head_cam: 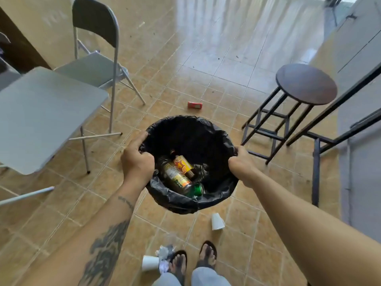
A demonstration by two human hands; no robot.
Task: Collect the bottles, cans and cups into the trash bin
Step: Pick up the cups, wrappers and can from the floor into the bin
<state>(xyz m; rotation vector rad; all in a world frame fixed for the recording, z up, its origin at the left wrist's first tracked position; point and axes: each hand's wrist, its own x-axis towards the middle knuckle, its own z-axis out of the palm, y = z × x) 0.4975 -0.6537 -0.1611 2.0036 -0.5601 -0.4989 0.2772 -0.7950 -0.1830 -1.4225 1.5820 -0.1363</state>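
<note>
Held the trash bin point(191, 203) off the tiled floor by its rim, left hand point(137, 162) curled tight over the near-left edge, right hand point(242, 165) clenched on the right edge. Lined with a black bag; cans point(177, 176) inside. Red can point(195, 105) lying beyond, white cup point(217, 221) beneath, another cup point(150, 263) beside the feet.

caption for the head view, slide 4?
Both hands grip the lined trash bin, cans inside; red can and two cups on floor.
</note>
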